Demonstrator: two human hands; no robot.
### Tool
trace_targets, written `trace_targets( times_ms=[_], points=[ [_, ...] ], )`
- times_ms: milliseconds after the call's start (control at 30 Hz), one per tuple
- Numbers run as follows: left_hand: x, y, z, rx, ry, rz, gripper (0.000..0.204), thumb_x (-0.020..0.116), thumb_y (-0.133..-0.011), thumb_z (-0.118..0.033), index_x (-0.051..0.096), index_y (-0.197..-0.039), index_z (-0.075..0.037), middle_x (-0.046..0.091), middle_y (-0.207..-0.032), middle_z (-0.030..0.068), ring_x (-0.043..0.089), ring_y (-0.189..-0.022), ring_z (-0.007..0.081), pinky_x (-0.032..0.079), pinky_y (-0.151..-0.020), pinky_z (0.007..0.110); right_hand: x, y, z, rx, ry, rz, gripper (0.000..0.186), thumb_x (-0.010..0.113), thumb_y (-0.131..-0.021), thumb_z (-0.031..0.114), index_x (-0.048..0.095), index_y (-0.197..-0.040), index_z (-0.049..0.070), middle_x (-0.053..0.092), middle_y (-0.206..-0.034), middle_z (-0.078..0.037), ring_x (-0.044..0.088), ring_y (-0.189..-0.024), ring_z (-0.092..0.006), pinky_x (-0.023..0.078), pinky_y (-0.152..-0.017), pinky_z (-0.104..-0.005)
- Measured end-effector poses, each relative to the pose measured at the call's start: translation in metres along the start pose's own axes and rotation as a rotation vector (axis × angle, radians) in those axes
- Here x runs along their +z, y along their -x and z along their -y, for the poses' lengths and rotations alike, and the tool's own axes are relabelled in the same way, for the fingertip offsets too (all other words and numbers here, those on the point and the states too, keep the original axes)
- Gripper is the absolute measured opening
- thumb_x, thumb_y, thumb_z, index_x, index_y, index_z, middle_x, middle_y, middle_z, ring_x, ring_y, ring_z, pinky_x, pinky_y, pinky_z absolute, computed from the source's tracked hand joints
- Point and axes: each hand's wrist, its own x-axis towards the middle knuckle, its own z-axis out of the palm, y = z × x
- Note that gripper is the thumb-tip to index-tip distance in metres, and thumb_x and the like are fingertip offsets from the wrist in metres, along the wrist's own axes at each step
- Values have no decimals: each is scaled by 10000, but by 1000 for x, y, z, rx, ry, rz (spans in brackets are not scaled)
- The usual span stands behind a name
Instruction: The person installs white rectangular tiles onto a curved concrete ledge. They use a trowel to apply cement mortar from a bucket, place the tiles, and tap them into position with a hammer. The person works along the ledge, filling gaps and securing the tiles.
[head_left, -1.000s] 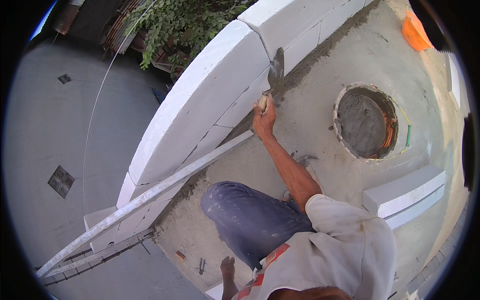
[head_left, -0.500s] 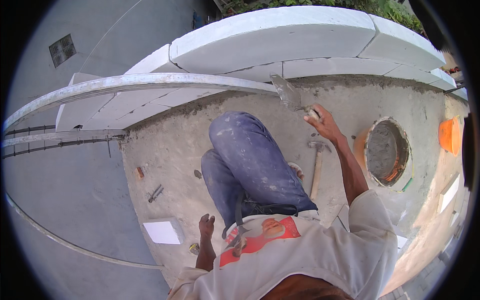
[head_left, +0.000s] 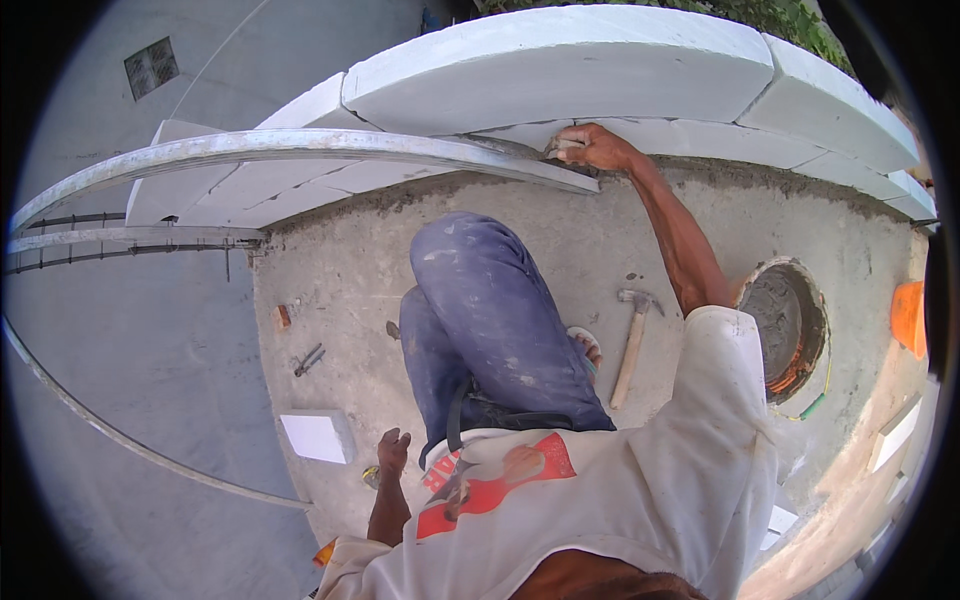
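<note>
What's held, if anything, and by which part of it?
Right grip: trowel, by its handle. Left grip: nothing visible in it.

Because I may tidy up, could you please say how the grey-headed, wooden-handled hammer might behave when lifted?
The hammer would probably feel heaviest toward its grey metal head. Its straight wooden handle looks stiff, unlikely to flex. The crosswise head should discourage rolling.

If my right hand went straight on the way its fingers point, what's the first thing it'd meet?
Your right hand would probably meet the metal bar first; depth is unclear, so it might pass between that and the white wall.
</note>
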Motion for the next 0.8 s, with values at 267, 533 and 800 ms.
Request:
trace_targets(
  times_ms=[267,533,800],
  points=[
    [-8,-16,21,161,-226,170,641,776,-920,-307,632,-1386,108,705,-1359,267,680,-1278,334,516,-1092,389,-11,64,-67,8,85,-339,597,791,-957,398,678,-1437,62,708,-1408,-142,633,-1318,-284,472,-1140,-430],
    [19,-48,-39,156,-105,261,583,761,-954,-270,633,-1380,107,731,-1312,229,708,-1194,285,541,-1029,355,-131,185,-83,194,114,-493,580,815,-928,374,710,-1401,55,736,-1361,-114,638,-1297,-258,455,-1146,-411],
    [41,-69,-141,44,567,106,513,631,-1056,-388,674,-1340,37,660,-907,27,492,-687,89,450,-611,287,-131,275,-21,50,434,-702,315,703,-1028,148,651,-1311,21,732,-1164,-114,662,-1065,-213,504,-978,-353]
  ],
)
